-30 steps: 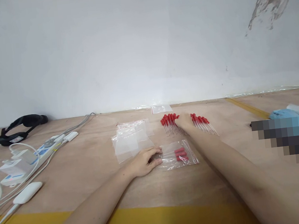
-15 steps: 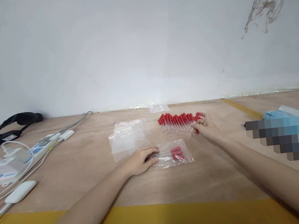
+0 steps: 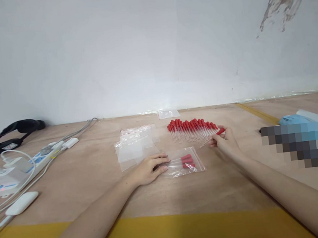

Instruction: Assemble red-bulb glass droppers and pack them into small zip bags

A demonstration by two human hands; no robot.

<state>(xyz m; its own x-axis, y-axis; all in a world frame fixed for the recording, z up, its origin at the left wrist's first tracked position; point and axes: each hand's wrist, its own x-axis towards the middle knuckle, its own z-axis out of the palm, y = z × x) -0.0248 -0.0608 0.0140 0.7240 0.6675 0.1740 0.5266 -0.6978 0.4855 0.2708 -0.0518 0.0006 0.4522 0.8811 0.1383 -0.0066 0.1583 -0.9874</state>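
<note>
While the left hand [image 3: 149, 170] presses flat on the clear bag [image 3: 184, 162] at its 3 o'clock to keep the mouth steady, the right hand [image 3: 226, 142] fingers pinch one red-bulbed dropper [image 3: 214, 136] lifted just beside the dropper row [image 3: 191, 127] on the counter [image 3: 97, 178].

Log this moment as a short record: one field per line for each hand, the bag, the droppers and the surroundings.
left hand: flat on the open end of the clear bag
right hand: pinching one red-bulbed dropper
bag contents: three droppers, red bulbs to the right
dropper row: on the wooden table behind the bag
empty bags: stacked left of the row
far left: power strip, black headset
</note>
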